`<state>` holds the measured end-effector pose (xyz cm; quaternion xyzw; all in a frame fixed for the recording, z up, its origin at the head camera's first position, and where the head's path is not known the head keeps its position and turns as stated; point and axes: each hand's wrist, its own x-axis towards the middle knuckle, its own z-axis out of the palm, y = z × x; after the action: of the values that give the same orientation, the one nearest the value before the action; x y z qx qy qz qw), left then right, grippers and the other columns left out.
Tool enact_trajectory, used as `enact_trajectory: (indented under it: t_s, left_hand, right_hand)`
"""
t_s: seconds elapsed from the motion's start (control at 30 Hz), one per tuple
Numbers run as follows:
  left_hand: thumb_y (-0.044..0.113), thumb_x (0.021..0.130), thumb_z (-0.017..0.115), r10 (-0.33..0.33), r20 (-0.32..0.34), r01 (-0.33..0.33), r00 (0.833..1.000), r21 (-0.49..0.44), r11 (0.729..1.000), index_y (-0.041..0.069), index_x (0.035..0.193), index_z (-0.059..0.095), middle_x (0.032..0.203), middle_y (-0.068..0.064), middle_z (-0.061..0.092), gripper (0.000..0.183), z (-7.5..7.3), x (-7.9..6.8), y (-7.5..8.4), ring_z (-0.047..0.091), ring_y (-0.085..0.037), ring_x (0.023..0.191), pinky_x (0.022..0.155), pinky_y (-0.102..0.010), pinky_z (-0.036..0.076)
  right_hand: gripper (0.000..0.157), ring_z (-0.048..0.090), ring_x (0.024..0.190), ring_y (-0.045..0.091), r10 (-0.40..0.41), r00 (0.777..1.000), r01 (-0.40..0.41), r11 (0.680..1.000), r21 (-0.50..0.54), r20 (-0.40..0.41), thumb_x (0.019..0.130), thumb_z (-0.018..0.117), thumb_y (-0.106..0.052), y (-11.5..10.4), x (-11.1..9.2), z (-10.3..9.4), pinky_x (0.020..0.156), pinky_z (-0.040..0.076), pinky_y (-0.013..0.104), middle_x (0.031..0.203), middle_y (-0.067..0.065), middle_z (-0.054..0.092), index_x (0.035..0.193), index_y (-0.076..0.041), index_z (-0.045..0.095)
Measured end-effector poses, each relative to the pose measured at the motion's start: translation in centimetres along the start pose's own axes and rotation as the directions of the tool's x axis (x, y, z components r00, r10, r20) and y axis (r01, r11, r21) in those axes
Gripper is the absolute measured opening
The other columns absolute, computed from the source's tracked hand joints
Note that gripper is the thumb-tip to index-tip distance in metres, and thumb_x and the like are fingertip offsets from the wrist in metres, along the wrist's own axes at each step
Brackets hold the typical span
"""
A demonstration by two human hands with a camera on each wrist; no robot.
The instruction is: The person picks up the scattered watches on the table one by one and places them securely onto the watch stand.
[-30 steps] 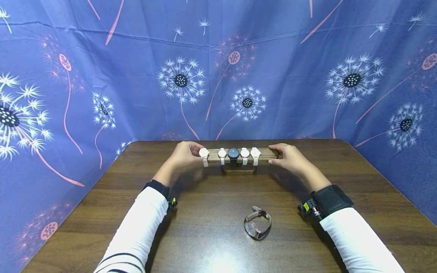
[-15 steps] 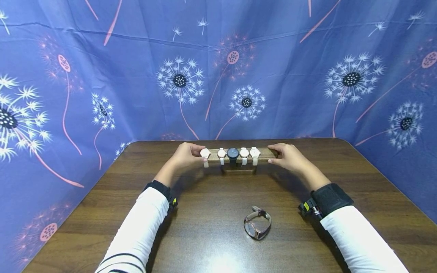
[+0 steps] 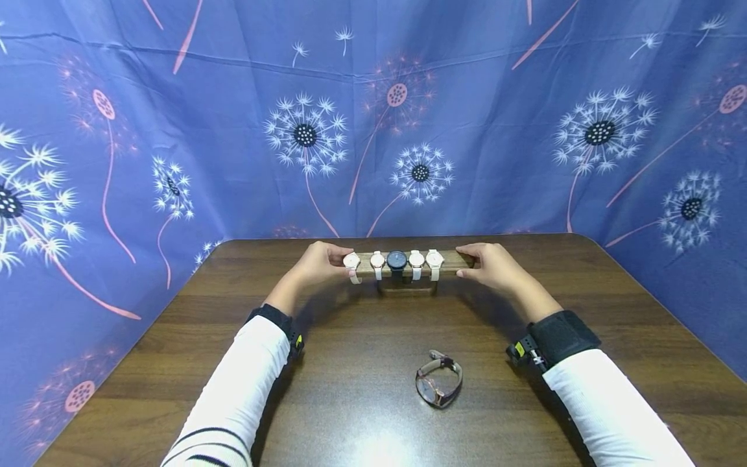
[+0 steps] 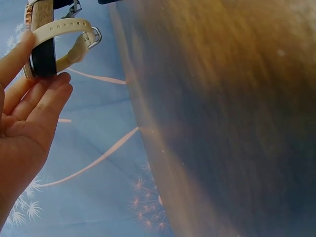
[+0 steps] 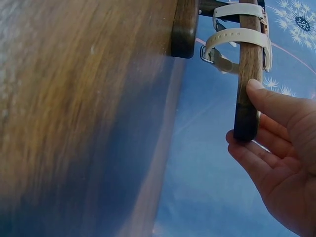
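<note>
A wooden watch stand (image 3: 452, 261) with a raised bar stands at the table's far side. My left hand (image 3: 317, 264) pinches a cream-strapped watch (image 3: 352, 261) at the bar's left end; its strap (image 4: 64, 25) loops round the bar, buckled, in the left wrist view. My right hand (image 3: 495, 264) grips the bar's right end, thumb on one side and fingers under the dark end (image 5: 245, 126). Between the hands, the bar bears a white-strapped watch (image 3: 377, 260), a black watch (image 3: 397, 261), another white-strapped watch (image 3: 417, 259) and a pale watch (image 3: 434, 259).
A brown-strapped watch (image 3: 439, 383) lies on its side on the wooden table (image 3: 350, 350), nearer to me. Behind the table's far edge hangs a blue dandelion-print cloth (image 3: 490, 130). The stand's base (image 3: 406, 285) is partly hidden under the bar.
The cream-strapped watch and my left hand have shifted slightly right along the bar, closer to the other watches. My right hand keeps its grip on the bar's end.
</note>
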<state>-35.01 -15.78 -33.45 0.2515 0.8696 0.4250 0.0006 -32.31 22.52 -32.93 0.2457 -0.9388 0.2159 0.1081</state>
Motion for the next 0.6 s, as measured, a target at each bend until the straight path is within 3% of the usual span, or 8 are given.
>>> enact_trajectory:
  t_s: [0.43, 0.5, 0.6]
  left_hand:
    - [0.015, 0.081, 0.081, 0.010, 0.037, -0.013, 0.999, 0.094, 0.995, 0.001, 0.127, 0.063, 0.109, -0.010, 0.071, 0.052, -0.1, 0.6, 0.8, 0.068, -0.016, 0.098, 0.083, -0.028, 0.056]
    - [0.017, 0.080, 0.082, 0.020, 0.044, -0.026, 0.999, 0.136, 0.990, 0.003, 0.127, 0.064, 0.104, -0.006, 0.072, 0.052, -0.1, 0.7, 0.9, 0.066, -0.011, 0.089, 0.078, -0.026, 0.054]
    - [0.019, 0.080, 0.082, 0.042, 0.058, -0.053, 0.997, 0.200, 0.978, 0.004, 0.127, 0.065, 0.084, 0.000, 0.067, 0.052, -0.1, 0.9, 1.2, 0.054, -0.008, 0.068, 0.064, -0.024, 0.046]
  right_hand:
    - [0.051, 0.063, 0.095, 0.033, 0.000, 1.000, 0.000, 1.000, -0.006, -0.003, 0.084, 0.076, -0.009, -0.6, 0.1, -0.2, 0.079, 0.051, 0.048, 0.117, 0.029, 0.063, 0.127, 0.011, 0.057]
    - [0.051, 0.063, 0.095, 0.033, -0.003, 1.000, 0.003, 1.000, -0.009, -0.006, 0.084, 0.076, -0.009, -0.6, 0.1, -0.2, 0.080, 0.051, 0.048, 0.117, 0.029, 0.063, 0.127, 0.011, 0.057]
    - [0.052, 0.063, 0.093, 0.032, -0.002, 1.000, 0.001, 1.000, -0.012, -0.005, 0.084, 0.076, -0.010, -0.6, 0.1, -0.1, 0.079, 0.051, 0.047, 0.117, 0.029, 0.063, 0.127, 0.011, 0.057]
